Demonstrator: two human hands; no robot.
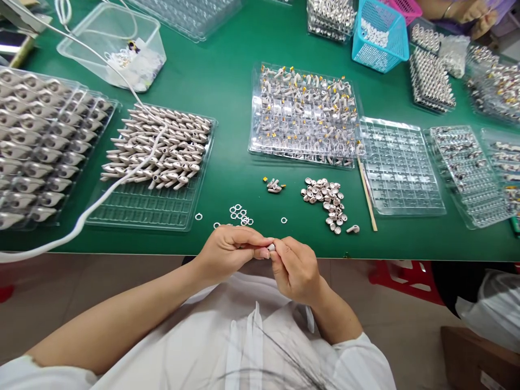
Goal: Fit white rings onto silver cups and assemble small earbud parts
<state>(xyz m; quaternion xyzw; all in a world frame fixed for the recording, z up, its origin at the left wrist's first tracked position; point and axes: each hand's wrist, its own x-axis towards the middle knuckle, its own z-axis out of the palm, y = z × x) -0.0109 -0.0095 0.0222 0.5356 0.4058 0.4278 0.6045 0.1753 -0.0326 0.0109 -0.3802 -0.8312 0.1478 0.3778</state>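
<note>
My left hand [231,249] and my right hand [294,268] meet at the table's front edge, fingers pinched together around a small white earbud part [271,246]. Which hand bears most of the part I cannot tell; both touch it. Just beyond my hands lie several small white rings [239,214] on the green table [227,86]. To the right of them sits a heap of small silver-white caps [327,200], and a couple of loose earbud pieces [274,186] lie between.
Clear trays of earbud shells stand at left [40,141] and centre-left [158,151]; a stacked tray [304,114] sits in the middle, a nearly bare tray [400,168] right of it. A wooden stick [368,195], white cable [122,179], blue basket [379,35], another person's hand [467,11].
</note>
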